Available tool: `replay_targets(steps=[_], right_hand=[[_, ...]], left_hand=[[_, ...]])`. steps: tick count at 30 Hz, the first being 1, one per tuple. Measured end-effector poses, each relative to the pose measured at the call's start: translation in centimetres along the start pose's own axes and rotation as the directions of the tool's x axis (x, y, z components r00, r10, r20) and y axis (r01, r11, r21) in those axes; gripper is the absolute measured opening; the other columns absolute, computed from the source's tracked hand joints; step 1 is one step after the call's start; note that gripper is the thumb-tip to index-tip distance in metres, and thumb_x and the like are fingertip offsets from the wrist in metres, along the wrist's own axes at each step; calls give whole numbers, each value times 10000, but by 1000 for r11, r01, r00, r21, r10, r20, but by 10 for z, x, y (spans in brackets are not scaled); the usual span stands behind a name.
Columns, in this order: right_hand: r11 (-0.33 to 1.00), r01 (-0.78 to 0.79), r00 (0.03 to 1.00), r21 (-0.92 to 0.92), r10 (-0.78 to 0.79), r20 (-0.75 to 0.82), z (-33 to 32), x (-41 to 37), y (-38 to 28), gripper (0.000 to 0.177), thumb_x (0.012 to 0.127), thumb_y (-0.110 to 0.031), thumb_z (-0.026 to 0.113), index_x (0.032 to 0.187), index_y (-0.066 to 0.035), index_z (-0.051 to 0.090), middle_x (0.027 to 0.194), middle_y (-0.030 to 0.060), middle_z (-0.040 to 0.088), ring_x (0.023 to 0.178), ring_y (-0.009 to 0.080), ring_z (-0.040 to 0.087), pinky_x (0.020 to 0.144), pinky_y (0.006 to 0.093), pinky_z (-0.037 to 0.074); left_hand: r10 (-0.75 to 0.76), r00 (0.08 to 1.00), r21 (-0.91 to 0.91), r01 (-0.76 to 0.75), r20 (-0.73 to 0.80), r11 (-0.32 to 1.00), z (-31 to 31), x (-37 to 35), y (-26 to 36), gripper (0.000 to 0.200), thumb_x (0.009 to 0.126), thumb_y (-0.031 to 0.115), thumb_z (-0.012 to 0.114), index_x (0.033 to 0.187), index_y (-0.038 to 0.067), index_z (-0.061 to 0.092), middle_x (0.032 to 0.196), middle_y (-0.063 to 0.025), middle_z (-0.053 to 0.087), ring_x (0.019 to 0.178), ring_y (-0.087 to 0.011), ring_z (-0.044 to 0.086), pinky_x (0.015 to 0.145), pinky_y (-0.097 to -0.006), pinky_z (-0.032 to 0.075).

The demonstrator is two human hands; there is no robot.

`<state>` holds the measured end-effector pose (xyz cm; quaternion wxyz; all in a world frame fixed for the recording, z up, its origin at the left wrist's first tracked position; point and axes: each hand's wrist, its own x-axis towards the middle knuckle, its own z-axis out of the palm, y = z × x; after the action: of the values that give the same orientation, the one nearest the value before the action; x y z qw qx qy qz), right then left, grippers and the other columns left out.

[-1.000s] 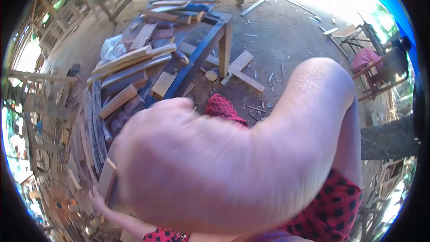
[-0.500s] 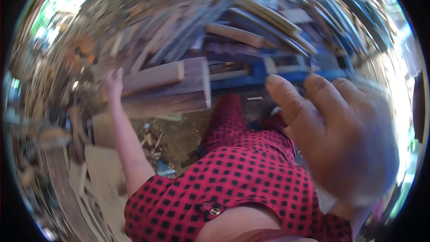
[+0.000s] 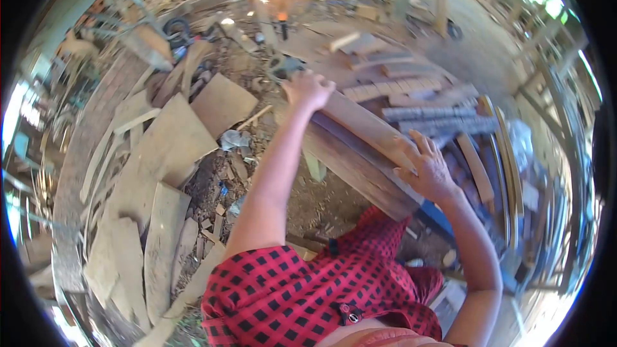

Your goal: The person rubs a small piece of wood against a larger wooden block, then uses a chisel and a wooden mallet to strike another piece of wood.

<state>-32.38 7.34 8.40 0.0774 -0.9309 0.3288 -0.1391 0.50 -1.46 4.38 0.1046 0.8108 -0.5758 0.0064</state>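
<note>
A narrow wooden board lies lengthwise on top of a thick wooden beam in front of me. My left hand is closed over the board's far end, fingers bent around its edge. At the near end, my right hand grips the board, with the thumb on one side and the fingers across the top. The undersides of both hands' fingers are hidden.
Stacked wood strips lie beyond the board to the right. Large plywood offcuts cover the ground at left, with scraps between. A clear plastic bag sits at far right.
My right hand has come down from close to the camera onto the board's near end. The view has swung left, and my left hand stays at the board's far end.
</note>
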Motion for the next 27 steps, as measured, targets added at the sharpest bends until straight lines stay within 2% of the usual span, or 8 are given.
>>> replay_targets(steps=[2, 4, 7, 12, 14, 17, 24, 27], right_hand=[[992, -121, 992, 26, 122, -38, 21, 23, 3, 674, 764, -326, 720, 1356, -114, 477, 1358, 234, 420, 1224, 413, 437, 1011, 476, 382], [994, -105, 993, 28, 106, -55, 34, 28, 6, 676, 767, -360, 710, 1355, -112, 487, 1336, 229, 459, 1193, 404, 475, 983, 477, 404], [996, -84, 964, 44, 92, -250, 49, 27, 8, 637, 762, -368, 710, 1316, -107, 535, 1235, 199, 564, 1086, 385, 562, 925, 466, 451], [989, -130, 965, 77, 144, -221, 49, 28, 6, 616, 767, -372, 699, 1302, -102, 555, 1258, 208, 554, 1099, 387, 559, 942, 467, 443], [987, -141, 963, 77, 155, -221, 50, 29, 5, 614, 768, -374, 699, 1299, -98, 562, 1268, 215, 551, 1120, 392, 551, 956, 468, 435], [981, -168, 964, 99, 185, -191, 48, 30, 4, 605, 767, -362, 704, 1295, -99, 571, 1284, 223, 542, 1146, 396, 539, 977, 462, 422], [987, -147, 981, 70, 155, -115, 40, 33, 2, 585, 776, -301, 691, 1309, -103, 553, 1323, 220, 511, 1179, 387, 516, 997, 457, 403], [992, -122, 991, 27, 124, -45, 31, 36, 1, 611, 783, -289, 683, 1345, -119, 514, 1350, 214, 488, 1208, 386, 490, 1017, 468, 377]], left_hand=[[-27, 1000, 11, 27, 2, 1000, -5, -2, -2, 506, 908, 525, 394, 1216, 203, 634, 1342, -82, 508, 1315, -291, 385, 1060, -595, 263], [6, 999, -68, -9, -47, 998, 3, -2, -1, 509, 859, 567, 512, 1184, 204, 661, 1361, -46, 517, 1329, -267, 377, 1075, -591, 228], [-16, 999, -113, 11, -50, 994, -2, -5, 3, 514, 841, 549, 558, 1178, 175, 663, 1345, -60, 527, 1317, -265, 389, 1069, -569, 233], [-25, 985, -224, -14, -172, 975, 13, -3, -6, 475, 808, 490, 622, 1133, 146, 670, 1296, -86, 550, 1271, -270, 425, 1058, -530, 244], [-77, 913, -354, -77, -400, 932, 21, -2, -10, 464, 788, 444, 649, 1124, 124, 661, 1247, -110, 566, 1247, -294, 433, 1060, -518, 244], [-141, 838, -295, -26, -528, 955, 27, -3, -11, 467, 772, 414, 664, 1126, 111, 652, 1195, -121, 576, 1223, -312, 442, 1060, -507, 254], [-131, 939, -253, 50, -316, 966, 18, -2, -9, 482, 784, 411, 648, 1130, 75, 651, 1202, -118, 574, 1222, -316, 438, 1061, -528, 260], [-117, 951, -210, 57, -286, 976, 24, 1, -11, 489, 831, 422, 584, 1183, 89, 645, 1321, -124, 505, 1315, -298, 369, 1114, -560, 197]])
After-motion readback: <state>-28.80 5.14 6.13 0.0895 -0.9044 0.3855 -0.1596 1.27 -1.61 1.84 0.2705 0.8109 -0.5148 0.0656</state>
